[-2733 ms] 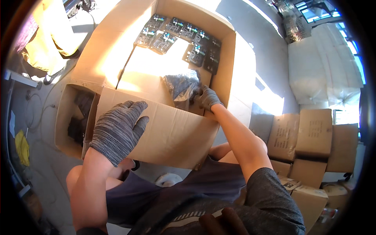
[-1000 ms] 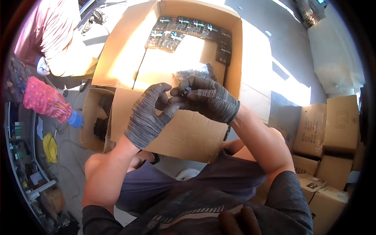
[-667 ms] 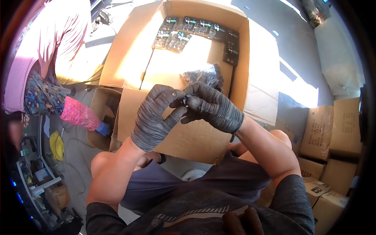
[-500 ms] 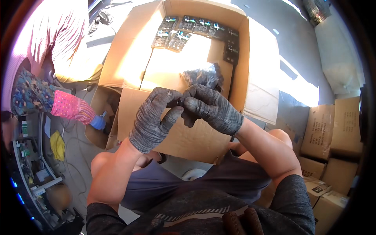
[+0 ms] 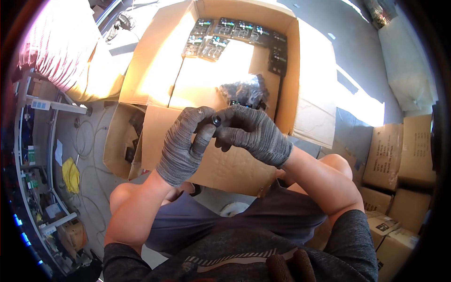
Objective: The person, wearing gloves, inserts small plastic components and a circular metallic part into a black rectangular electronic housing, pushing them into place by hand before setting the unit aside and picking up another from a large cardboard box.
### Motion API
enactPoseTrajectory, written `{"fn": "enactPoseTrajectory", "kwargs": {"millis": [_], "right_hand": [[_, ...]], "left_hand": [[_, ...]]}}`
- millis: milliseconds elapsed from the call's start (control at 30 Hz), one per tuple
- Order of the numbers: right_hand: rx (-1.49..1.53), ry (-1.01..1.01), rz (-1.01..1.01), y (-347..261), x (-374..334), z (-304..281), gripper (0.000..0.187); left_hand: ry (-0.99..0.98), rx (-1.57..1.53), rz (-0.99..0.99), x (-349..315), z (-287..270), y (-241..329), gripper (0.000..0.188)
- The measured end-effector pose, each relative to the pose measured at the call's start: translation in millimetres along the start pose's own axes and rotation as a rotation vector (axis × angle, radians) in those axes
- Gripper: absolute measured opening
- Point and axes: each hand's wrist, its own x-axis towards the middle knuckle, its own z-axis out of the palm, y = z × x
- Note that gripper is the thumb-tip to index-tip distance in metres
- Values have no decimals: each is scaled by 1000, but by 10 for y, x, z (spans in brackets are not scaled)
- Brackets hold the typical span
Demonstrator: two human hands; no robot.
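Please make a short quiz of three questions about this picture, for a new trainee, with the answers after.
1. True or false: the left hand and the right hand both wear grey knit gloves.
2. Where do the two hands meet? A) inside the big cardboard box B) above its near flap C) over the stacked boxes at the right
3. Fill in: the small dark packs lie in rows along the ____ wall of the big box.

Key
1. True.
2. B; the fingertips pinch a small dark part between them.
3. Far.
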Motion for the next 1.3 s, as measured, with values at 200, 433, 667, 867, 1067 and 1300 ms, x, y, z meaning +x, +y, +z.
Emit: {"fn": "enactPoseTrajectory", "kwargs": {"millis": [200, 433, 667, 867, 1067, 1300], "right_hand": [[153, 29, 163, 0, 28, 4, 33], [148, 47, 110, 57, -3, 51, 25], [141, 93, -65, 98, -8, 114, 31], [447, -206, 303, 173, 5, 3, 48], [714, -162, 274, 72, 25, 55, 60], [672, -230, 129, 160, -29, 42, 63]], "left_hand": [[-29, 214, 124, 11, -10, 29, 27], [-5, 178, 71, -10, -29, 21, 30], [39, 229, 61, -8, -50, 100, 30], [-7, 204, 114, -22, -36, 64, 27], [27, 241, 138, 8, -60, 92, 26], [-1, 210, 91, 11, -79, 73, 26]]}}
